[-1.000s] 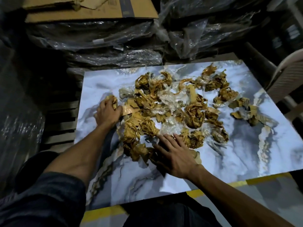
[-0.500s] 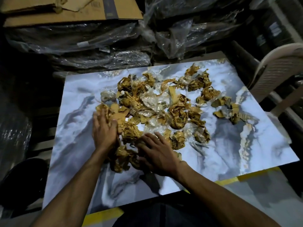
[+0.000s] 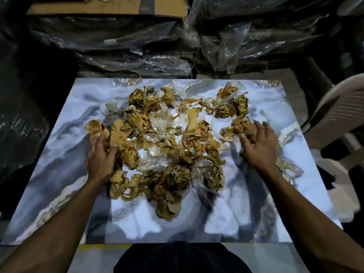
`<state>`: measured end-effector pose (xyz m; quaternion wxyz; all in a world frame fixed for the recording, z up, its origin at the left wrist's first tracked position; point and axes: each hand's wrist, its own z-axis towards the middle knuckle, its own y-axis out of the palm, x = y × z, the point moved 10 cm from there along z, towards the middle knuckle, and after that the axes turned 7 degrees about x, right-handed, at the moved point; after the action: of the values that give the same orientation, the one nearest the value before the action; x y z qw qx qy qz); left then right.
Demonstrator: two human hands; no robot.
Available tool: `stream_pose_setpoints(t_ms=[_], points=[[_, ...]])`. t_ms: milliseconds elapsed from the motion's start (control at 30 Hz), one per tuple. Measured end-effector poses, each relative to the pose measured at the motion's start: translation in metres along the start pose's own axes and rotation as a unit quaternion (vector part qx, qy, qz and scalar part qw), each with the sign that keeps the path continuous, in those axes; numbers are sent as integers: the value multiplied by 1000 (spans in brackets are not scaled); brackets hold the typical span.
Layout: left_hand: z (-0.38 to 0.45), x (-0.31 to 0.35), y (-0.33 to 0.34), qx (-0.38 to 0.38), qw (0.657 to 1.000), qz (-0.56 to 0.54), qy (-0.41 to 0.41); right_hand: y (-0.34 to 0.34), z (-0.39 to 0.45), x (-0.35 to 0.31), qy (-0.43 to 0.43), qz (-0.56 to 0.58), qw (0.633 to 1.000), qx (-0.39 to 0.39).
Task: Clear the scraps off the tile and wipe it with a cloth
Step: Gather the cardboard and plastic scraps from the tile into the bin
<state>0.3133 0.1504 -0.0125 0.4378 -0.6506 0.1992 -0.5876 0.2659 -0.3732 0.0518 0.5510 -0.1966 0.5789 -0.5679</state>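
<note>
On the tile (image 3: 59,174), the left hand (image 3: 101,156) and right hand (image 3: 260,146) lie flat, fingers spread, holding nothing, at each side of the scraps (image 3: 163,146). I think the gathering step is on. Next, push the pile together and lift it off.

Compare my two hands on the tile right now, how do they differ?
The left hand rests on the left edge of the scrap pile, fingers together; the right hand is at the pile's right edge, fingers spread. The left hand looks sharp, the right hand's fingers are blurred. Both lie palm down over the marble tile, neither gripping anything.
</note>
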Motion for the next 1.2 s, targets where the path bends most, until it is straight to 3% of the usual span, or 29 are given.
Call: stream_pose_setpoints(t_ms=[100,200,433,600,700,800,933,1067,1200], points=[[-7,12,3,7,1000,-13,-9,13,18,54,43,14,998,-40],[-13,17,7,11,1000,-23,-14,38,27,68,33,78,991,-101],[-21,19,23,4,998,-59,-30,71,5,2,-79,66,985,-138],[-28,34,32,3,998,-65,-16,93,-25,-44,-95,80,971,-202],[-32,34,17,23,995,-98,-28,72,-20,-42,-51,121,978,-159],[-40,26,-7,61,993,-92,-47,35,-8,1,29,160,983,-82],[-54,12,-8,41,995,-85,-24,-5,-14,73,116,72,991,-12],[-67,5,9,-4,992,-129,0,-2,-48,114,205,21,978,-25],[-83,18,14,-9,981,-194,-15,22,-78,55,98,28,993,-62]])
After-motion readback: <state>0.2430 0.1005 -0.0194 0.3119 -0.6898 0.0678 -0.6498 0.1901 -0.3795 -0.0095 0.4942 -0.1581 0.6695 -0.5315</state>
